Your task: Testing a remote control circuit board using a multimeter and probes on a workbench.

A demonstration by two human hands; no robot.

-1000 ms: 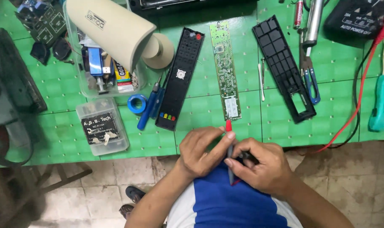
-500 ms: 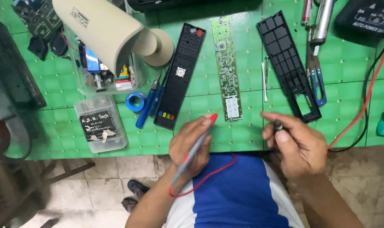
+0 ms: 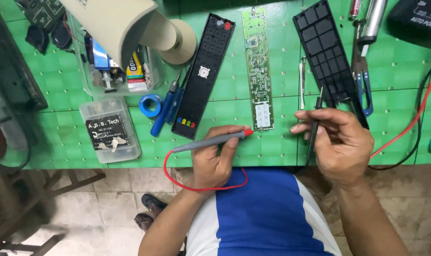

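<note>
- Left hand (image 3: 214,159): positioned at the near edge of the worktop (image 3: 272,147), fingers closed around a grey test probe with a red tip (image 3: 210,141). The probe lies almost level, its tip pointing right, just beside the near end of the circuit board (image 3: 258,66). A red lead (image 3: 201,182) loops from the probe under the hand and over the person's blue and white shirt.
- Right hand (image 3: 339,142): positioned at the near edge, to the right of the board, fingers pinched on a black test probe (image 3: 315,125). The probe stands nearly upright, its tip pointing away from the person, next to the black back cover (image 3: 327,52).
- Circuit board: long, narrow, green, lying lengthwise from the middle of the worktop toward the far edge, between the two black casing parts. Neither probe tip is clearly touching it.
- Black front cover with coloured buttons (image 3: 203,76): left of the board, slightly tilted.
- Blue screwdriver (image 3: 164,111) and blue tape roll (image 3: 150,105): just left of the front cover.
- Small clear box (image 3: 110,129): near the left part of the near edge; behind it, a clear tray (image 3: 90,83) of small parts.
- Beige lamp shade (image 3: 125,23): overhangs the tray and hides part of it.
- Thin metal tool (image 3: 302,80): between board and back cover.
- Blue-handled snips (image 3: 365,85): right of the back cover, with a red wire (image 3: 410,128) and a black wire running toward the near right corner.
- Surface: green cutting mat with a grid.
- Below the worktop: tiled floor (image 3: 106,208), a sandalled foot, a wooden frame at left.
</note>
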